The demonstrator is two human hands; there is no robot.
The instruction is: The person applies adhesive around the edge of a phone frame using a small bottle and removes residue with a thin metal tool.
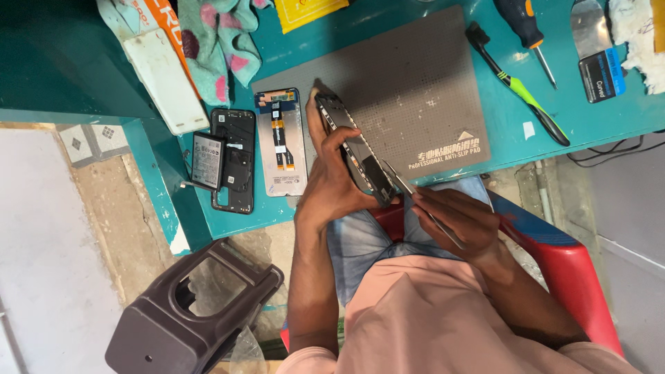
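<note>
A person seated at a teal workbench [429, 149] works on an opened phone [352, 149]: the left hand [332, 183] is wrapped around its frame, holding it tilted on edge over the near rim of a grey anti-slip mat [415, 83], while the right hand [460, 218] pinches one pair of metal tweezers [415, 197], tips at the phone's lower corner. The step in hand appears to be picking at a small part inside; it calls for a steady, light grip. Beyond lie one display panel [280, 142], one back shell [234, 159], one battery [206, 161], one brush [516, 83], one screwdriver [528, 31] and one patterned cloth [218, 41].
</note>
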